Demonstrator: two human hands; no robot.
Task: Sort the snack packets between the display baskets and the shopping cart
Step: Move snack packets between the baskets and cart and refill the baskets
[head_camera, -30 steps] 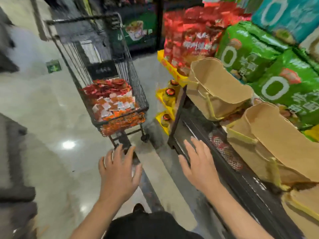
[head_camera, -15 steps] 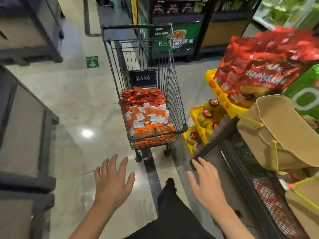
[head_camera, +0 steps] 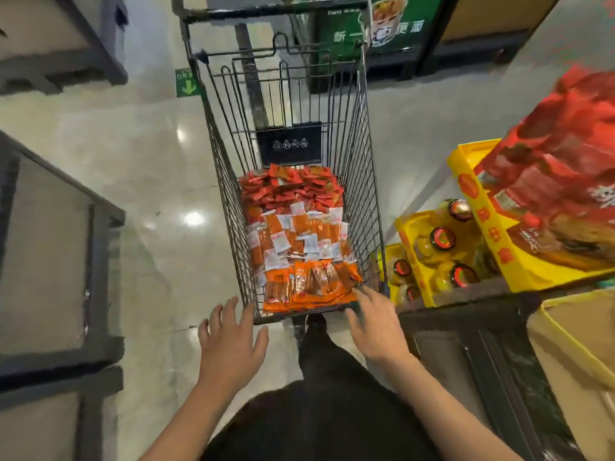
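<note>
A wire shopping cart (head_camera: 293, 104) stands on the pale glossy floor (head_camera: 139, 168), its near end toward the person. The snack packets (head_camera: 296, 237) lie heaped in the cart's basket in three bands: red ones at the far end, orange-and-white ones in the middle, and orange ones along the near edge. The left hand (head_camera: 229, 341) hovers with fingers spread and relaxed, holding nothing, just outside the cart's near left corner. The right hand (head_camera: 376, 322) is also spread and empty, its fingertips at the cart's near right corner beside the orange packets; whether they touch the wire or a packet cannot be told. Right of the cart, a yellow display stand (head_camera: 429, 257) holds bottles with dark red-marked caps (head_camera: 442, 237), and large red bags (head_camera: 559, 181) sit on its upper tier. A brown paper bag (head_camera: 579, 354) shows at the lower right edge. Dark shelving units (head_camera: 56, 261) line the left side.
</note>
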